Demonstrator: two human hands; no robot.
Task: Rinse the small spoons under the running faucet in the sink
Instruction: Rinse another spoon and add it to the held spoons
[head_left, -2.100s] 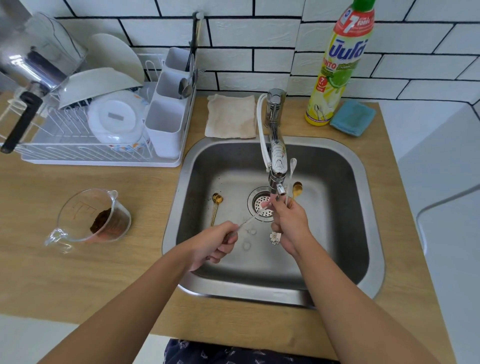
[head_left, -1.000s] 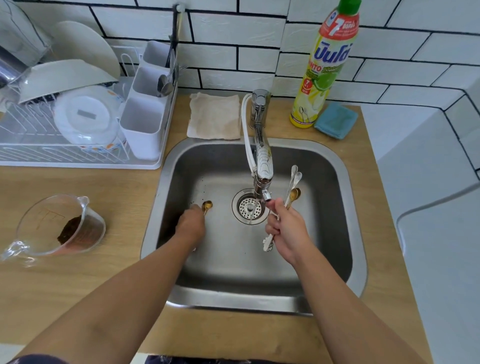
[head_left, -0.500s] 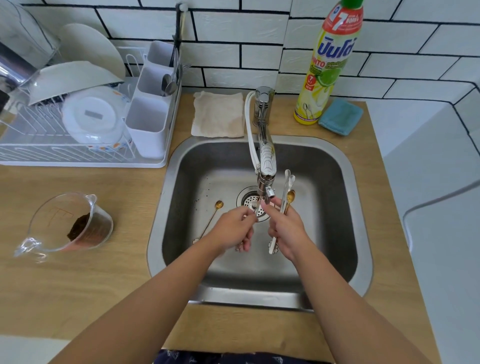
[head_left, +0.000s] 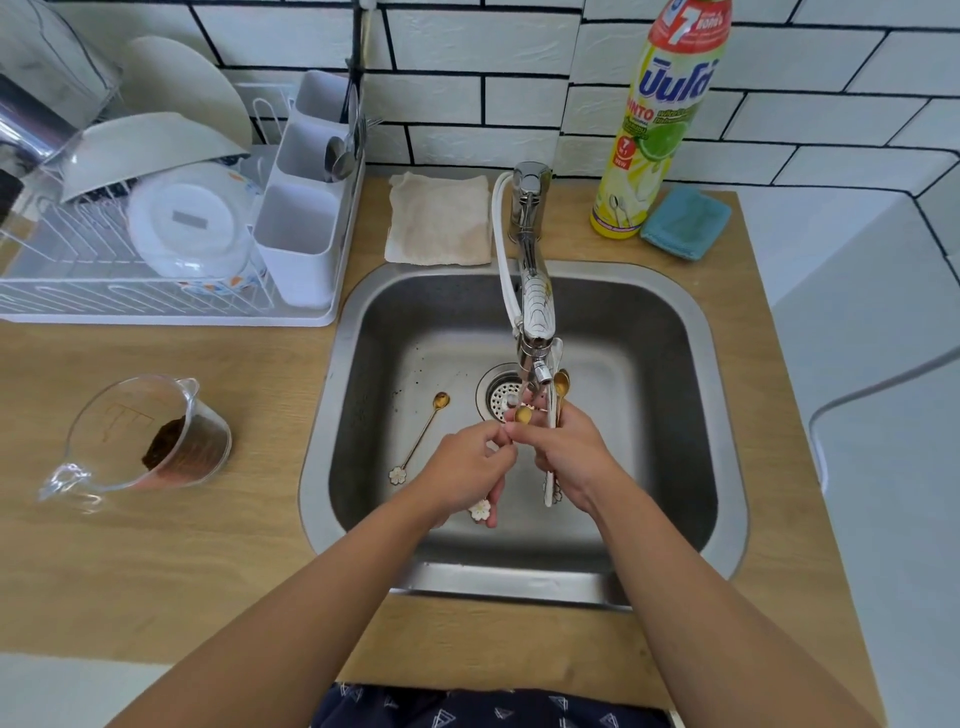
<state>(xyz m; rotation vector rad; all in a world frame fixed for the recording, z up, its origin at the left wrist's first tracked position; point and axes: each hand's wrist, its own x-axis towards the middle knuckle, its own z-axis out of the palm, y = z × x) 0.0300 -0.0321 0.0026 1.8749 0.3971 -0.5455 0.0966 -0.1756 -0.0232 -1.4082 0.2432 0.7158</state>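
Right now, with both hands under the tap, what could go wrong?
The right hand holds a bundle of small spoons directly above the open round drain strainer; one could slip out. The gold flower-handled spoon lying on the steel sink floor might be overlooked.

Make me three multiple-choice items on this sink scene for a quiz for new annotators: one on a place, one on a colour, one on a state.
1. Where does the loose gold spoon lie?
A. On the sink floor, left of the drain
B. In the dish rack
C. On the beige cloth

2. What colour is the sponge beside the detergent bottle?
A. Pink
B. Blue
C. Black

3. What is the right hand doing?
A. Resting flat on the counter
B. Turning the faucet lever
C. Gripping a bundle of spoons under the faucet

Key: 1 A, it lies on the steel floor of the sink, left of the drain; 2 B, it is blue; 3 C, its fingers curl round several handles.
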